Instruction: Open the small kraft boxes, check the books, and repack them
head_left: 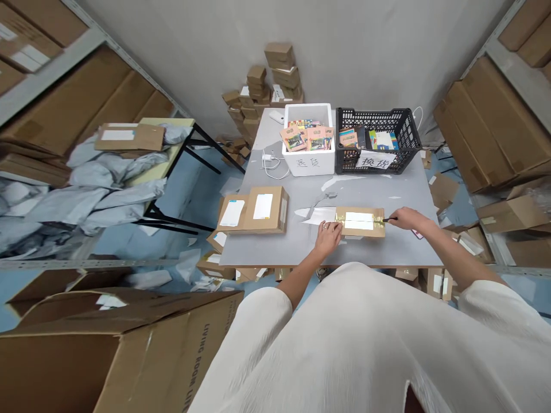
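A small cardboard box lies flat near the front of the grey table, with a white label and shiny tape at both ends. My left hand, a ring on one finger, grips the box at its left end. At the opposite end, my right hand is closed around a thin dark knife, whose tip touches the taped edge. Its blade is too small to make out clearly. Torn white paper lies just left of the box. Part of a pink-edged object shows beneath my right forearm.
Labelled cardboard boxes sit at the table's left. Along the back stand a white foam bin and a black crate, both holding booklets. A white cable lies nearby. Large open cartons crowd the lower left; shelves flank both sides.
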